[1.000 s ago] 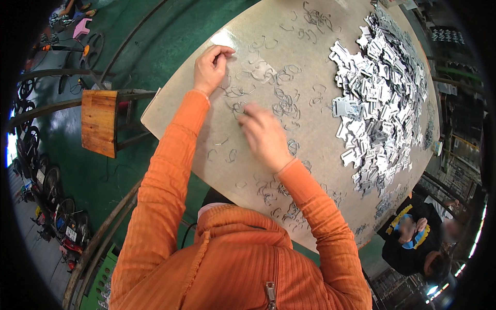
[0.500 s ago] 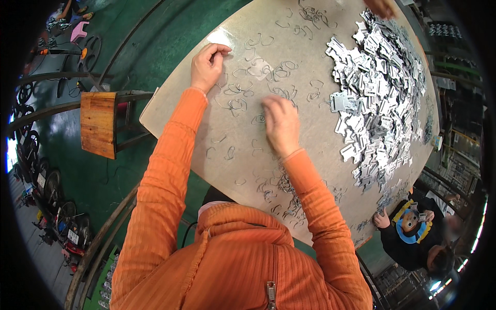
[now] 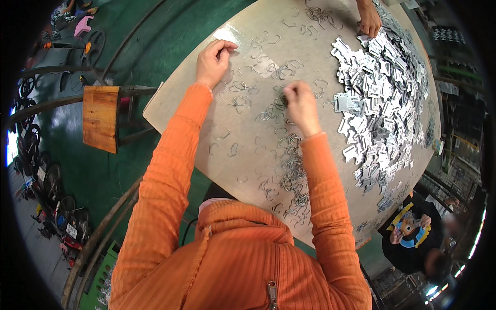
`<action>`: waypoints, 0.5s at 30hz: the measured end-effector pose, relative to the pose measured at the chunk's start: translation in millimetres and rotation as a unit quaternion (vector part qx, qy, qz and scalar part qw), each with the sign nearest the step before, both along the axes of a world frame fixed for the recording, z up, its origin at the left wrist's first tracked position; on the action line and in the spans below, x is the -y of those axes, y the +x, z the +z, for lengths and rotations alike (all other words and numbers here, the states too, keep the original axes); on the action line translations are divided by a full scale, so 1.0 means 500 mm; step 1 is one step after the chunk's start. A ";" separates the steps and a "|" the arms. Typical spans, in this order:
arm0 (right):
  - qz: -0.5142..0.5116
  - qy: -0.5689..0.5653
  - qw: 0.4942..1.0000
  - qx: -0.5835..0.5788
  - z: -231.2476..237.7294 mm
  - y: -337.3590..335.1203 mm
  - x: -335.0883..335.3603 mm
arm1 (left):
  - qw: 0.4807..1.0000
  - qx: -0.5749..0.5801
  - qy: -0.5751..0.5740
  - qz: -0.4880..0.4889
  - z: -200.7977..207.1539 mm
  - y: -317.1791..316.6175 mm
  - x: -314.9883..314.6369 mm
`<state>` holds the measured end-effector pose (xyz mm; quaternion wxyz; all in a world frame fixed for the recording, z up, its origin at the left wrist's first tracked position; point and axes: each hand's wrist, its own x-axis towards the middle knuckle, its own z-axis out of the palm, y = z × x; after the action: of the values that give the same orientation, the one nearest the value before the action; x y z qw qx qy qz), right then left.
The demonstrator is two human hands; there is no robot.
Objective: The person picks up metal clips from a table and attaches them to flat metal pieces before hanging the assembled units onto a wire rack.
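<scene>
My left hand (image 3: 213, 63) rests over the far left part of the table (image 3: 217, 170), its fingers curled and the fingertips bent together; whatever they may hold is too small to make out. Around it lie loose bent wire clips (image 3: 238, 103). To its right, my right hand (image 3: 303, 106) hovers at a scatter of the same clips, fingers drawn together and slightly blurred, so what sits between them is hidden. A denser heap of wire clips (image 3: 293, 170) spreads beside my right forearm.
A large pile of flat silvery metal plates (image 3: 380, 98) covers the table's right side. Another person's hand (image 3: 370, 20) reaches into its far end. At the lower right sits a person in dark clothes (image 3: 413, 237). A wooden stool (image 3: 101, 119) stands left of the table.
My right hand has moved right and slightly farther away, uncovering more of the clip heap. My left hand is nearly in place. The other person's hand has come down onto the plates.
</scene>
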<state>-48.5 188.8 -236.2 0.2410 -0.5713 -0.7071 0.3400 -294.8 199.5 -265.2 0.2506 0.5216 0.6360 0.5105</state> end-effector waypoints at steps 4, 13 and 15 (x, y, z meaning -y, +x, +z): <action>-0.083 -0.160 0.981 -0.077 0.024 0.060 0.013 | 1.000 -0.006 0.015 0.000 -0.001 0.000 0.000; -0.044 0.032 0.994 0.095 0.042 0.005 0.128 | 0.999 -0.026 -0.016 -0.009 0.003 -0.003 0.002; -0.075 0.037 0.991 0.102 0.040 0.011 0.133 | 0.999 -0.027 -0.016 -0.008 0.003 -0.003 0.002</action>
<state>-42.7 122.4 -216.3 0.2131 -0.6450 -0.6954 0.2345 -296.0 198.5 -263.7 0.2458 0.5364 0.6463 0.4838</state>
